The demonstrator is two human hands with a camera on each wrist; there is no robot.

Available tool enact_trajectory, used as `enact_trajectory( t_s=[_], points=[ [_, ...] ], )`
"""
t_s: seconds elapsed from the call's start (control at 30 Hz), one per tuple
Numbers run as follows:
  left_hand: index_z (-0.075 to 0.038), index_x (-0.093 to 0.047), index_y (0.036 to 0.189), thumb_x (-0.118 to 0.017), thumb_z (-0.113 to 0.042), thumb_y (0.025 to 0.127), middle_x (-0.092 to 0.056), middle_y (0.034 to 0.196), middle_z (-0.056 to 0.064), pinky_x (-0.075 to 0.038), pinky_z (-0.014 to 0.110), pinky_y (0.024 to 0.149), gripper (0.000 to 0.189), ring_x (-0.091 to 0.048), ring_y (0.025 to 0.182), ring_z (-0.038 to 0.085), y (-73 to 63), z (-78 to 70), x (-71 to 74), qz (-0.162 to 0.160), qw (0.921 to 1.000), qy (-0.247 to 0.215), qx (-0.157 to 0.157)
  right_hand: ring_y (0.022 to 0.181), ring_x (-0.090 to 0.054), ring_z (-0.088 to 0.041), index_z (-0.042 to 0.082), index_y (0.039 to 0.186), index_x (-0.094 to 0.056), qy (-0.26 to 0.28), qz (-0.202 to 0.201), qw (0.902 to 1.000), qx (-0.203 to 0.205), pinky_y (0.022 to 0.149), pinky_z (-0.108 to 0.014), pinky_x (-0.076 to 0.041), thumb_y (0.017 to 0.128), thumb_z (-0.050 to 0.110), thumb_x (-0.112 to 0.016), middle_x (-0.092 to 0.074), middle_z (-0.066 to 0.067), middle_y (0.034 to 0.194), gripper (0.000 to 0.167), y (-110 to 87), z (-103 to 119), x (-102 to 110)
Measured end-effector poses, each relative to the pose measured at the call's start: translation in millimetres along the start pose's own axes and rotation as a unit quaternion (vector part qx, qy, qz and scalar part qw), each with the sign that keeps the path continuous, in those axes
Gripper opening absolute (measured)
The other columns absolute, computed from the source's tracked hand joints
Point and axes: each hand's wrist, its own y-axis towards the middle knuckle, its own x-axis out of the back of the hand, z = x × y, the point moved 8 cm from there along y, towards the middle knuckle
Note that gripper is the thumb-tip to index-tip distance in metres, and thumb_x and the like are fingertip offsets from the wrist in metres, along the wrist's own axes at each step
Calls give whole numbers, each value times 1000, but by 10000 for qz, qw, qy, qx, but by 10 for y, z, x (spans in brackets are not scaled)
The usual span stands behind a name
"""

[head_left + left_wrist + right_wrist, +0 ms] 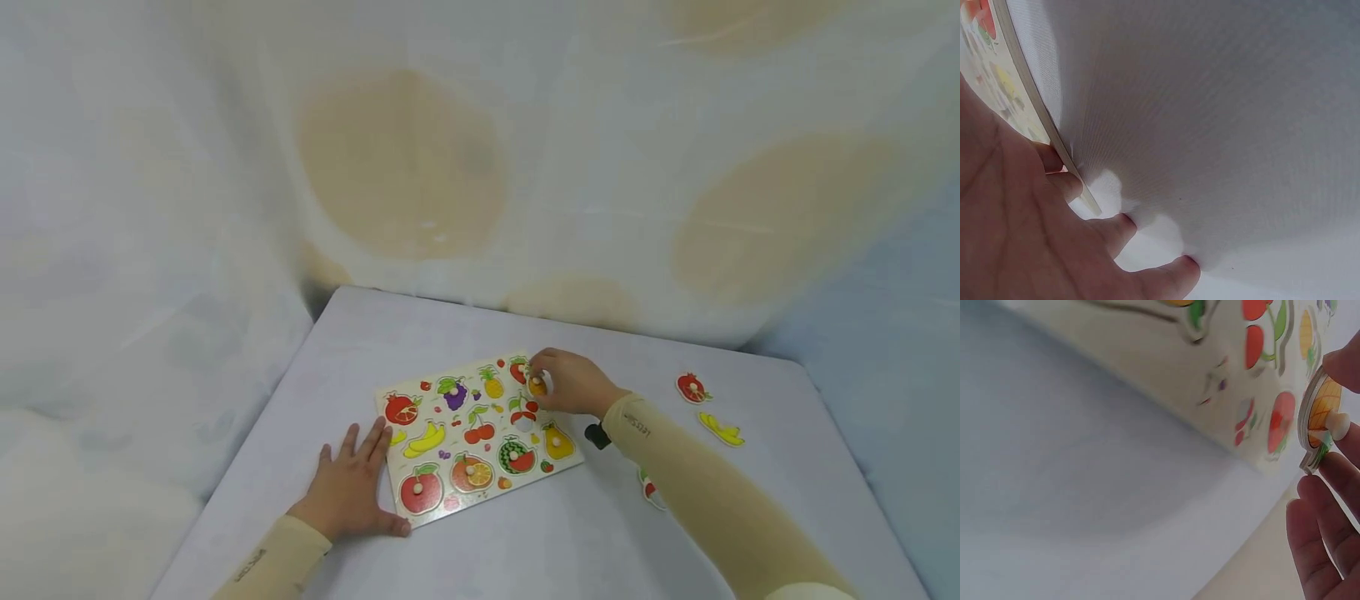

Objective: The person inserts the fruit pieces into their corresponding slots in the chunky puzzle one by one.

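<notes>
A wooden fruit puzzle board (429,400) lies tilted on the table. My left hand (348,487) is spread flat at its left edge, fingertips over the rim and thumb at the near corner. At the far right corner, my right hand (573,379) pinches a pineapple puzzle piece (1324,403) by its pale knob and edge. The piece is held on edge above the board, beside the printed strawberry (1282,419). Knobbed pieces such as the apple (421,492), orange (472,472), watermelon (517,456) and pear (558,442) sit on the board.
To the right lie a loose pomegranate piece (693,388) and a banana piece (722,429). Another loose piece (651,492), red and green, is partly hidden by my right forearm. Pale cloth walls (585,208) stand behind and beside the white table (525,550).
</notes>
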Motion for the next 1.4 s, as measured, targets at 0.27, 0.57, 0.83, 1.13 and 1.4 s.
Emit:
enact_trajectory(
  t_s=[0.27, 0.57, 0.83, 1.13, 1.4],
  points=[
    [-5, -27, 157, -67, -93, 48, -18, 165, 12, -20, 79, 102, 145, -16, 145, 50, 18, -11, -22, 10, 10000, -55, -14, 94, -57, -10, 21, 105, -71, -105, 355, 9989, 279, 91, -32, -52, 79, 36, -83, -61, 7, 119, 32, 359, 260, -176],
    [-5, -28, 157, -66, -94, 48, -17, 165, 10, -22, 78, 102, 145, -17, 145, 49, 21, -36, -5, -118, 9999, -33, -104, 87, -55, -8, 21, 107, -71, -407, 659, 9964, 340, 85, -27, -51, 78, 36, -83, -61, 9, 113, 35, 570, 351, -376],
    [-6, -27, 157, -64, -95, 48, -16, 165, 10, -22, 78, 103, 146, -17, 145, 50, 6, -8, -9, -92, 9999, 88, -48, 102, -58, -10, 21, 116, -70, -357, 834, 9953, 335, 96, -32, -49, 79, 37, -83, -61, 6, 126, 43, 620, 382, -480],
    [-6, -27, 157, -64, -95, 48, -17, 165, 10, -22, 78, 102, 146, -17, 145, 50, 23, -22, -19, -37, 9999, 90, -79, 117, -58, -16, 21, 116, -71, -362, 907, 9943, 418, 101, -36, -48, 83, 34, -81, -59, 3, 135, 37, 579, 400, -477],
    [-6, -27, 157, -64, -95, 47, -17, 165, 11, -21, 79, 102, 147, -16, 145, 50, 35, -17, -33, 50, 9999, 66, -92, 122, -56, -17, 22, 120, -70, -444, 858, 9946, 371, 102, -36, -46, 85, 34, -79, -58, 4, 136, 38, 553, 390, -503]
  ],
)
